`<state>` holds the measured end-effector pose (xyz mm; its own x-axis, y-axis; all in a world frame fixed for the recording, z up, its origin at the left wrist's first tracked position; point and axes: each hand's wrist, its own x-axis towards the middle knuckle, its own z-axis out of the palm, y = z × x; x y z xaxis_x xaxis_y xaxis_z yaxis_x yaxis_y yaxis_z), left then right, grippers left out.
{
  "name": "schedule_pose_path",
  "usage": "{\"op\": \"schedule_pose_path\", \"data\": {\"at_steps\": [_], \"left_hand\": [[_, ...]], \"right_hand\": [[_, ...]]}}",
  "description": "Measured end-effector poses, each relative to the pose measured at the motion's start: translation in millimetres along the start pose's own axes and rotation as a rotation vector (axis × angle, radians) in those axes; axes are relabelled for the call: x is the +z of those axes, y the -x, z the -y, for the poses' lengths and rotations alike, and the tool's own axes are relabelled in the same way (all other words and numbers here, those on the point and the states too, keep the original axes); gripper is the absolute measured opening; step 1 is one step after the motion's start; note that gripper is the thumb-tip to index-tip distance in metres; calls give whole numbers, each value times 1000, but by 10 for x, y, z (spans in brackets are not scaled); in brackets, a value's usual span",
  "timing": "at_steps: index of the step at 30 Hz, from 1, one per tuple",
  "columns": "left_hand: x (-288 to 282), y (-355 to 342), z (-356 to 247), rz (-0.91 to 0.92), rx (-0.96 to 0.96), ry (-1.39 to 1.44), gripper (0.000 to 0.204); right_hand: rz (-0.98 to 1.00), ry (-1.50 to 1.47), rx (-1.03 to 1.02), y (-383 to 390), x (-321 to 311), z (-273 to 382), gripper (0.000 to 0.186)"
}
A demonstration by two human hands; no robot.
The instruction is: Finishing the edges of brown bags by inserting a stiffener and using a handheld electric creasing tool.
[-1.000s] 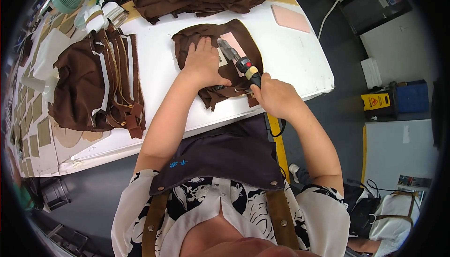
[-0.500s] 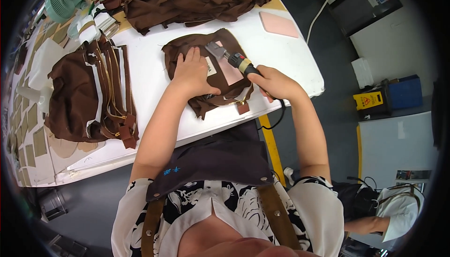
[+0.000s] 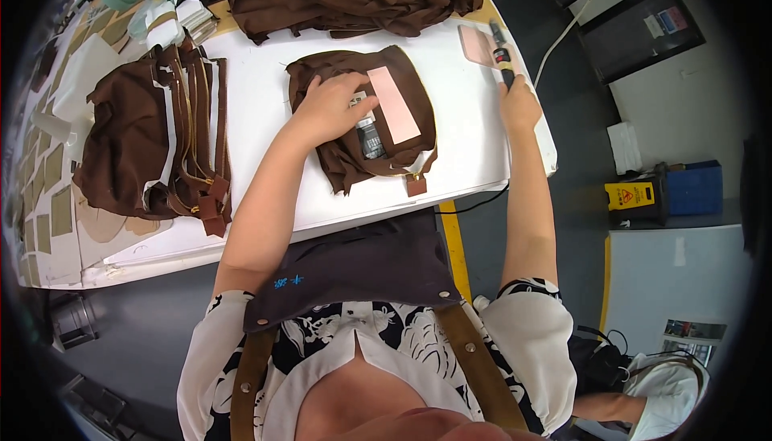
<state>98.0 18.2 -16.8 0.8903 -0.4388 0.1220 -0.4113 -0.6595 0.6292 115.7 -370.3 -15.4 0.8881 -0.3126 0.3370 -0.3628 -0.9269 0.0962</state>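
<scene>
Pouch lies on the counter, strip already laid on it; whether fixed, I cannot tell. My left grip rests on it, hold unclear; my right grip is closed round the tool at the far-right pad.

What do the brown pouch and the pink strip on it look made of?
The pouch looks like matte fabric, given its soft wrinkles and folds. The pink strip could be paper or thin card, smooth and flat with crisp edges.
</scene>
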Motion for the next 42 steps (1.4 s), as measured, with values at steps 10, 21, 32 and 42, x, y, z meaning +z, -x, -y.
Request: {"op": "schedule_pose_path", "data": {"at_steps": [10,21,32,42], "left_hand": [[-583,71,369,-112,-528,-209,76],[-157,-118,206,-346,-251,960,42],[-592,-94,-38,-642,-19,308,22],[-2127,660,-198,-620,-65,127,46]], "right_hand": [[-391,-452,-390,362,43,567,28],[179,-1006,-301,607,-109,1327,25],[601,-1970,-18,647,31,1377,24],[755,-2323,170,559,233,1405,41]]}}
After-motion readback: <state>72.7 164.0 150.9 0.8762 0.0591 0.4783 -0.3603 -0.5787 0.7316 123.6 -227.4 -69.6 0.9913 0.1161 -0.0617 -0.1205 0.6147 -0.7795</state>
